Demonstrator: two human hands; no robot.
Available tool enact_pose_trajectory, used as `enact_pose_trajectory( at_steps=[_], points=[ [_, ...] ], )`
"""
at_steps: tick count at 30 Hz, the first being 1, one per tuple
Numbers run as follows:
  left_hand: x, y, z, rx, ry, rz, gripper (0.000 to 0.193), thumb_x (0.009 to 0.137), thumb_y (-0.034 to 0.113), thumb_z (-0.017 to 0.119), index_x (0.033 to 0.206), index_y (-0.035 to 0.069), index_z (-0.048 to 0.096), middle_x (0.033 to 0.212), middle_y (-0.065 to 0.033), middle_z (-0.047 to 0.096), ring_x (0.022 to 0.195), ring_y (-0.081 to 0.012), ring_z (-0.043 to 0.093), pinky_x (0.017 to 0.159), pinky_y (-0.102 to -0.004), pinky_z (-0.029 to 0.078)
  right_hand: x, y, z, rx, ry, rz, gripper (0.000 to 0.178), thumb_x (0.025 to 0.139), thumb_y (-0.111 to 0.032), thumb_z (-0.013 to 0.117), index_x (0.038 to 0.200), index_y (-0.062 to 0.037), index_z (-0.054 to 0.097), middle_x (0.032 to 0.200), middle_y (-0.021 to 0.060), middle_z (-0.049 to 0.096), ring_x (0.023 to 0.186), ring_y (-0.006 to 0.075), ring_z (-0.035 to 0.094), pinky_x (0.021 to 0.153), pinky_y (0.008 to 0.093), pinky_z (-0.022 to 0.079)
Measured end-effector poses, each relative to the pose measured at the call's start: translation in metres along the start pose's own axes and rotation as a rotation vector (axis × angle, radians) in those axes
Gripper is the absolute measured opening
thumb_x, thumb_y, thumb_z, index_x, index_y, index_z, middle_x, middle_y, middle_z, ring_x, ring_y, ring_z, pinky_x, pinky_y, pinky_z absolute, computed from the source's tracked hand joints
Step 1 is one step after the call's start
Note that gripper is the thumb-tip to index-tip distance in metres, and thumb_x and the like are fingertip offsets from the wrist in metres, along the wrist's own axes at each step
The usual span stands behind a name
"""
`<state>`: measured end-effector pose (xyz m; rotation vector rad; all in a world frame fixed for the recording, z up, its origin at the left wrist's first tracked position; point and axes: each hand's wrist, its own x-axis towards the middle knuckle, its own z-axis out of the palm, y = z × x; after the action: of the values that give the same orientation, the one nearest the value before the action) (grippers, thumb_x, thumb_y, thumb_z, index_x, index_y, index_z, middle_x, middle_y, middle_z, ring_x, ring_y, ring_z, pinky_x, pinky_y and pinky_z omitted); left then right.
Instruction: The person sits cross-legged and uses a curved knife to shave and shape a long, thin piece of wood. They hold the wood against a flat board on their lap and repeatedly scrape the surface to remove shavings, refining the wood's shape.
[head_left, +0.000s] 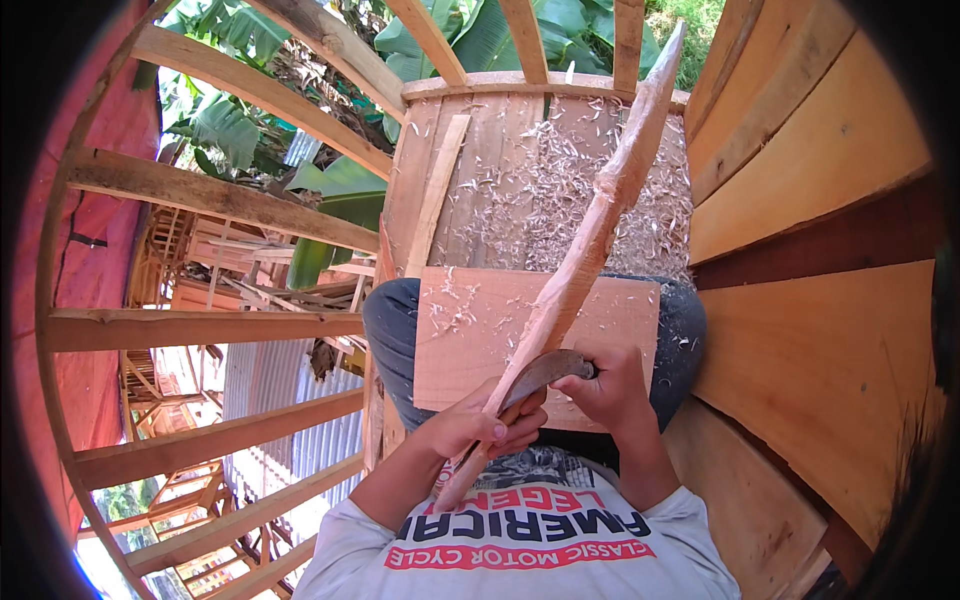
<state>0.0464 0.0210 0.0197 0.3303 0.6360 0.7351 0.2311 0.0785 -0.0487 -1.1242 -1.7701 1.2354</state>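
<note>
A long, pale carved piece of wood (572, 272) slants from against my shirt up to the far right, its far end narrowing to a point. Low on it, my left hand (468, 424) is closed around the wood, fingers curled beside the near end of a curved knife (545, 372). The dark blade lies across the wood's right side. My right hand (612, 388) grips the knife's other end, thumb pressed along it. Which end is the handle is partly hidden by my fingers. Beneath, a flat wooden board (465, 345) rests across my lap, with some shavings on it.
Curled shavings (560, 190) litter the plank platform (415, 170) ahead, where a loose wooden strip (438, 195) lies. Slatted railing (220, 330) runs along the left. Upright wooden boards (810, 370) stand close on my right. Large green leaves (500, 45) show beyond the far edge.
</note>
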Motion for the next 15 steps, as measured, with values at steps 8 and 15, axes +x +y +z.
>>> enact_pose_trajectory(
  at_steps=[8, 15],
  points=[
    [-0.005, -0.014, -0.006, 0.111, 0.029, 0.036, 0.036, 0.071, 0.026, 0.062, 0.086, 0.007, 0.036, 0.065, 0.0019, 0.036, 0.048, -0.0055, 0.037, 0.043, -0.0183, 0.031, 0.003, 0.004, -0.008, -0.278, 0.144, -0.106, 0.073, 0.058, -0.073, 0.067, 0.055, -0.0025, 0.048, 0.047, 0.0107, 0.038, 0.042, 0.0264, 0.045, 0.042, 0.0333, 0.034],
    [-0.009, -0.029, -0.009, 0.126, -0.066, -0.138, 0.046, 0.069, 0.032, 0.071, 0.087, 0.009, 0.036, 0.067, 0.0036, 0.035, 0.055, -0.0048, 0.035, 0.045, -0.0183, 0.029, 0.019, 0.029, -0.038, 0.068, 0.424, 0.112, 0.071, 0.075, -0.074, 0.054, 0.055, -0.0072, 0.039, 0.047, -0.0032, 0.035, 0.042, 0.0082, 0.033, 0.040, 0.0290, 0.022]
  ],
)
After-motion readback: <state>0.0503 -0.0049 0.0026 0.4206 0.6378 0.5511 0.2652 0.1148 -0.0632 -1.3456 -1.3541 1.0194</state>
